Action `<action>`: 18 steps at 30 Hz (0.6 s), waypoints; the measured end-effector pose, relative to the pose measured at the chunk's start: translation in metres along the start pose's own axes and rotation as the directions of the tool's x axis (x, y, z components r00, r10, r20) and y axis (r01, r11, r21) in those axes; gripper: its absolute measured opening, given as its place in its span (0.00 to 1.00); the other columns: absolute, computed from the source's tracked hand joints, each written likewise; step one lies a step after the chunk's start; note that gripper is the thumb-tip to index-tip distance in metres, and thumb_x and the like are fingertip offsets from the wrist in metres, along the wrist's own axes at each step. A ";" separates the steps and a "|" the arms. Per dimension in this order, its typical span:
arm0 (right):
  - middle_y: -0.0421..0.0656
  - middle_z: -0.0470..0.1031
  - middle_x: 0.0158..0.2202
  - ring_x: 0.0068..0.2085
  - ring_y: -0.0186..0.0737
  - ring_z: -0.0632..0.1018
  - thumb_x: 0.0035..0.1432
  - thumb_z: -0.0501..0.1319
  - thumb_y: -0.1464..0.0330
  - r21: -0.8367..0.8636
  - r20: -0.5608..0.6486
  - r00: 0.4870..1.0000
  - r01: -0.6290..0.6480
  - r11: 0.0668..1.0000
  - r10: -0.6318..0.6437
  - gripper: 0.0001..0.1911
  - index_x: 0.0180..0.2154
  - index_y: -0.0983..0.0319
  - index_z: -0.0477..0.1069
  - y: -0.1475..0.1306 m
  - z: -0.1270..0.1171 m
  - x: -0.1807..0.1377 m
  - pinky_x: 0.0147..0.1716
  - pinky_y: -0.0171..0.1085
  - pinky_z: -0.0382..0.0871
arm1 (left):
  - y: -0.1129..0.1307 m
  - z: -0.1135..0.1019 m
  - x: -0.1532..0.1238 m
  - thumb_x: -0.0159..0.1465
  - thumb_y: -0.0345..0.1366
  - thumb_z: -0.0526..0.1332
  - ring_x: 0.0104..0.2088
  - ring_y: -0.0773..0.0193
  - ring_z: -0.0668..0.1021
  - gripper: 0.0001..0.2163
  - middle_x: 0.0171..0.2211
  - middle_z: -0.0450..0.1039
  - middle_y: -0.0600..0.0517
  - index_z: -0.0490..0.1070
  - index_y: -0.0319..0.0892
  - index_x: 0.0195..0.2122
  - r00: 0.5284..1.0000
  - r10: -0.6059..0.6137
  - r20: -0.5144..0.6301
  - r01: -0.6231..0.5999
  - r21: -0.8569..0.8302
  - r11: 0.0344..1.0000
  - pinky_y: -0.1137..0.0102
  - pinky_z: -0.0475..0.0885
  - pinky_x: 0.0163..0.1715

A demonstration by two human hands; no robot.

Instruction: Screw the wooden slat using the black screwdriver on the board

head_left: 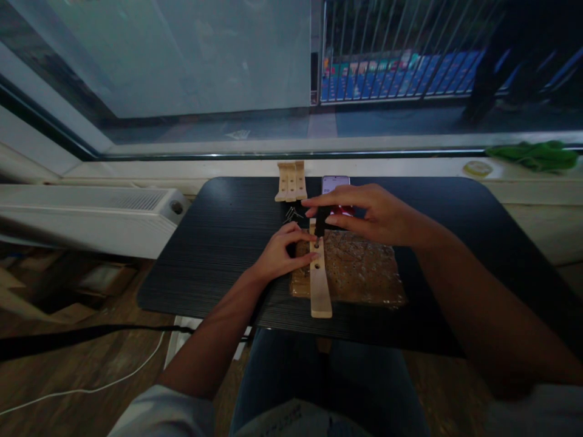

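A pale wooden piece [321, 291] with holes along it lies lengthwise on a brown slab [364, 267] wrapped in clear plastic. My left hand [280, 254] comes in from the left, its index finger and thumb pressed on the wood on either side of a hole. Above that spot, my right hand [376, 212] has thumb and fingers closed around a black-handled screwdriver [321, 220]. It stands nearly upright, its metal tip down at the wood. Whether a screw sits under the tip is too small to tell.
Several similar wooden pieces [291, 182] lie side by side at the back of the dark table [218, 243]. Small metal screws [292, 213] are heaped before them. A lit phone [334, 184] is partly behind my right hand. A green cloth [532, 156] rests on the windowsill.
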State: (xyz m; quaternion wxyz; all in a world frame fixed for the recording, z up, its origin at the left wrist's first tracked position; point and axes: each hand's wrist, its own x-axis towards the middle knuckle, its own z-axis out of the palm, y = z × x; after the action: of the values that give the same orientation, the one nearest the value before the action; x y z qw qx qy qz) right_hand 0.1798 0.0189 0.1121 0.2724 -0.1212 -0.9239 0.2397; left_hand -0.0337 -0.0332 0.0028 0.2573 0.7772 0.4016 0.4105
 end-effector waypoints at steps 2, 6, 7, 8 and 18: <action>0.46 0.79 0.43 0.36 0.32 0.75 0.63 0.57 0.70 0.031 -0.011 1.000 -0.018 0.999 0.019 0.20 0.56 0.64 0.68 0.000 0.002 0.001 0.34 0.33 0.66 | 0.000 0.000 0.000 0.56 0.42 0.68 0.38 0.62 0.73 0.12 0.34 0.68 0.50 0.77 0.42 0.39 1.000 -0.005 -0.005 0.005 0.000 1.000 0.65 0.71 0.41; 0.45 0.79 0.40 0.33 0.30 0.73 0.62 0.59 0.69 0.053 -0.009 0.997 -0.077 0.996 0.077 0.17 0.51 0.66 0.72 -0.001 0.003 0.002 0.30 0.31 0.63 | 0.000 0.001 0.000 0.57 0.42 0.68 0.38 0.61 0.73 0.12 0.34 0.68 0.50 0.77 0.41 0.39 1.000 -0.009 0.002 0.009 -0.005 1.000 0.65 0.71 0.40; 0.45 0.79 0.40 0.32 0.30 0.73 0.61 0.59 0.69 0.050 -0.011 0.996 -0.089 0.995 0.089 0.16 0.50 0.66 0.72 -0.001 0.003 0.003 0.30 0.31 0.63 | 0.000 0.001 0.000 0.57 0.41 0.68 0.38 0.61 0.73 0.12 0.34 0.68 0.50 0.77 0.41 0.39 1.000 -0.008 0.004 0.008 -0.006 1.000 0.65 0.71 0.40; 0.45 0.79 0.39 0.31 0.30 0.73 0.61 0.60 0.69 0.044 -0.017 0.995 -0.097 0.994 0.097 0.15 0.49 0.66 0.73 -0.001 0.003 0.003 0.31 0.31 0.63 | 0.000 0.001 0.000 0.57 0.41 0.68 0.38 0.61 0.73 0.12 0.34 0.68 0.50 0.78 0.41 0.39 1.000 -0.009 0.002 0.009 -0.006 1.000 0.65 0.71 0.40; 0.38 0.73 0.28 0.25 0.26 0.63 0.56 0.65 0.67 0.003 -0.172 0.981 -0.095 0.995 0.094 0.12 0.40 0.66 0.75 -0.001 0.009 0.003 0.26 0.31 0.56 | 0.001 0.000 0.000 0.56 0.41 0.68 0.37 0.63 0.73 0.12 0.34 0.68 0.51 0.78 0.41 0.39 1.000 -0.008 0.006 0.008 0.013 1.000 0.66 0.71 0.39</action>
State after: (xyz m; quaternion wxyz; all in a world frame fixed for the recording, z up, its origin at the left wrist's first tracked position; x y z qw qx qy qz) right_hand 0.1721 0.0156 0.1070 0.3391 -0.1859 -0.8908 0.2386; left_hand -0.0328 -0.0337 0.0036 0.2548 0.7784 0.4066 0.4047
